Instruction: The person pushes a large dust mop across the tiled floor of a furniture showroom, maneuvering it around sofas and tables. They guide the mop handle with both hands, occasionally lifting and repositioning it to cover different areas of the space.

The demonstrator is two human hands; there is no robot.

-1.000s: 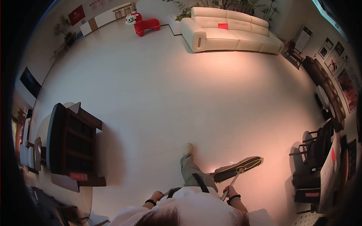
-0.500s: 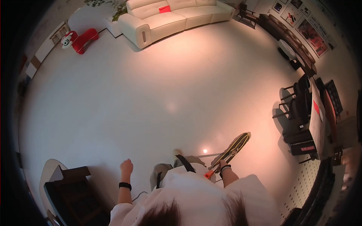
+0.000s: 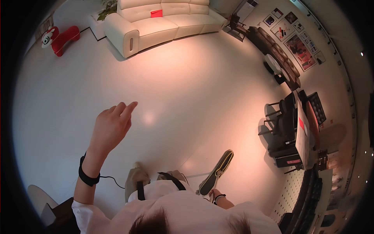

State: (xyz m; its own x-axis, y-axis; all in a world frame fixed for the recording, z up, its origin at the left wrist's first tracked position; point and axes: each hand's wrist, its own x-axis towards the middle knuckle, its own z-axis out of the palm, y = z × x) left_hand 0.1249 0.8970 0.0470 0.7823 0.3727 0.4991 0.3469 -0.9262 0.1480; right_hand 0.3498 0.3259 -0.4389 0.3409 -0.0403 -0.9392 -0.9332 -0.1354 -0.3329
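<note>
My left hand [image 3: 113, 125] is raised in front of me over the pale floor, seen from its back. Its index finger points up and to the right, while the other fingers are partly bent. Nothing shows in it, and it touches nothing. A black band [image 3: 89, 170] circles that wrist. Low and to the right, my right hand [image 3: 214, 194] is closed around the handle of a flat mop [image 3: 216, 171]. The mop's long dark head with yellow edging slants up and to the right, at floor level as far as I can see. My sleeve side hides part of the handle.
A cream sofa [image 3: 163, 29] with a red cushion-like item [image 3: 156, 13] stands ahead. At the far left is a red animal-shaped seat [image 3: 64, 39]. Black chairs [image 3: 282, 121] and a table [image 3: 302, 136] line the right. A dark cabinet-like piece [image 3: 62, 214] sits at lower left.
My left hand has risen forward from beside my body, its index finger now extended. My right hand and the mop sit lower and further left in view. The room has shifted left.
</note>
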